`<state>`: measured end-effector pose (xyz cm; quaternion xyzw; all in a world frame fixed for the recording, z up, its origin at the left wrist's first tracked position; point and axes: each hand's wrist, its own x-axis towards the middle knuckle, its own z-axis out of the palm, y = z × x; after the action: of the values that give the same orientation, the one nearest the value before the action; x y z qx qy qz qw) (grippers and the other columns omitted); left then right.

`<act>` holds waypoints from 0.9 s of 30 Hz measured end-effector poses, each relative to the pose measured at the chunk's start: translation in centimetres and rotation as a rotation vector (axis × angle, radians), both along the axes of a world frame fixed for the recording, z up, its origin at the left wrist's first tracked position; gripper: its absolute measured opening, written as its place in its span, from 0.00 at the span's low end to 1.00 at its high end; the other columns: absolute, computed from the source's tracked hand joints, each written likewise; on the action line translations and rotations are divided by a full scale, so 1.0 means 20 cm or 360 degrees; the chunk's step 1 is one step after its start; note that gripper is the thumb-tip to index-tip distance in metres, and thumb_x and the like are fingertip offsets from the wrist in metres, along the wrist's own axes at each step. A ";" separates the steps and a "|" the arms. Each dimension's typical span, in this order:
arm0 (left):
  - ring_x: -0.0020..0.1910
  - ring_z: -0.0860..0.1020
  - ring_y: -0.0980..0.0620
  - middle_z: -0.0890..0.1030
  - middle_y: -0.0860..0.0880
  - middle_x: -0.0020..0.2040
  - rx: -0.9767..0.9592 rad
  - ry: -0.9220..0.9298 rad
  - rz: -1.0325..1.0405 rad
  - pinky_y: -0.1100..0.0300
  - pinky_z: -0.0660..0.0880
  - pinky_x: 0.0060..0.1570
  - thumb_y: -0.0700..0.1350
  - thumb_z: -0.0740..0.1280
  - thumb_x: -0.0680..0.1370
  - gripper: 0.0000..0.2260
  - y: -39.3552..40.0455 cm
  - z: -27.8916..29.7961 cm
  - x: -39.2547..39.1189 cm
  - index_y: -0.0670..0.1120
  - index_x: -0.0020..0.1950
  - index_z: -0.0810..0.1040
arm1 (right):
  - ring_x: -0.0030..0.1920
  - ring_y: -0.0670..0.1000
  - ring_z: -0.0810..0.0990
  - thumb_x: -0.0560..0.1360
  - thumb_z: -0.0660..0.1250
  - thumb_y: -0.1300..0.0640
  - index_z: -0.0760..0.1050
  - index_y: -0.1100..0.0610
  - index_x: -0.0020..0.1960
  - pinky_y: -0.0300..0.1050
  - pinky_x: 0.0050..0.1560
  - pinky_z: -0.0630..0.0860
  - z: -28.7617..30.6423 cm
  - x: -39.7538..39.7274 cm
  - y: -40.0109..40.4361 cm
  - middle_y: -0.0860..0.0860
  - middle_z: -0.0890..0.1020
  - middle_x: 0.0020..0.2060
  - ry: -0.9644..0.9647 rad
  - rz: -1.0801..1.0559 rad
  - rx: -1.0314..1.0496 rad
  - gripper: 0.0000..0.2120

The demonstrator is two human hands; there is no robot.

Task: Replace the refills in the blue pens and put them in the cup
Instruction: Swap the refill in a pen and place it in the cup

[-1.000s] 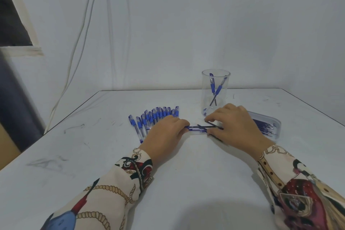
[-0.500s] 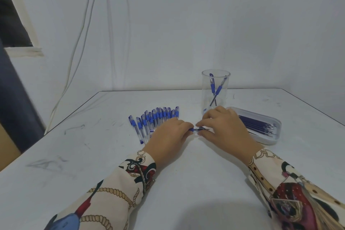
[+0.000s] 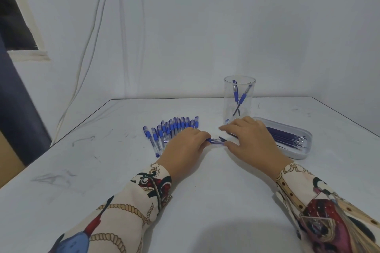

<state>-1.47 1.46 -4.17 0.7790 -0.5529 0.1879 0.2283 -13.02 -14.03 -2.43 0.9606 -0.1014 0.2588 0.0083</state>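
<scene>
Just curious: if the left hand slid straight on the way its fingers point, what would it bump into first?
Probably the right hand: the left hand points right along the clear blue-capped pen both hold, though depth is hard to judge.

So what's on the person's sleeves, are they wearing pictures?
Yes! Both hands, left hand and right hand, are bare, no gloves. The long cream fabric sleeves carry printed pictures: tan ropes, dark red and navy shapes, a blue patch on the left, tan belt-like straps with holes on the right.
</scene>
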 end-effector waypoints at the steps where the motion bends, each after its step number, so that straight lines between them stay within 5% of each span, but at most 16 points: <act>1: 0.46 0.73 0.51 0.80 0.50 0.46 0.0011 0.0014 0.0037 0.55 0.72 0.46 0.47 0.57 0.81 0.11 0.00 0.00 0.02 0.46 0.57 0.77 | 0.60 0.49 0.70 0.76 0.63 0.50 0.73 0.45 0.65 0.47 0.59 0.62 0.00 0.00 -0.01 0.44 0.77 0.57 0.0016 -0.0034 0.0027 0.17; 9: 0.49 0.74 0.50 0.81 0.50 0.49 -0.0012 0.0032 0.0119 0.60 0.70 0.49 0.45 0.57 0.81 0.11 0.01 0.00 0.05 0.46 0.58 0.77 | 0.55 0.48 0.68 0.79 0.57 0.46 0.77 0.44 0.61 0.46 0.53 0.62 -0.05 0.06 0.00 0.44 0.76 0.53 0.0144 -0.0169 0.0006 0.15; 18: 0.49 0.74 0.51 0.80 0.50 0.49 0.0010 0.0058 0.0119 0.60 0.70 0.50 0.46 0.57 0.81 0.12 0.02 0.00 0.05 0.46 0.59 0.77 | 0.52 0.48 0.70 0.75 0.62 0.42 0.79 0.44 0.53 0.46 0.53 0.62 -0.01 0.03 -0.03 0.43 0.78 0.48 0.0166 -0.0252 0.0052 0.12; 27: 0.50 0.74 0.50 0.81 0.49 0.49 -0.0009 0.0054 0.0097 0.57 0.72 0.50 0.46 0.57 0.81 0.12 0.03 0.00 0.04 0.46 0.59 0.77 | 0.44 0.45 0.74 0.75 0.63 0.50 0.79 0.45 0.45 0.44 0.51 0.65 0.00 0.01 -0.03 0.41 0.80 0.40 0.0009 -0.0163 0.0291 0.06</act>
<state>-0.73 1.98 -4.17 0.7979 -0.5245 0.1830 0.2341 -12.83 -14.56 -2.51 0.9516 -0.1735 0.2452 -0.0658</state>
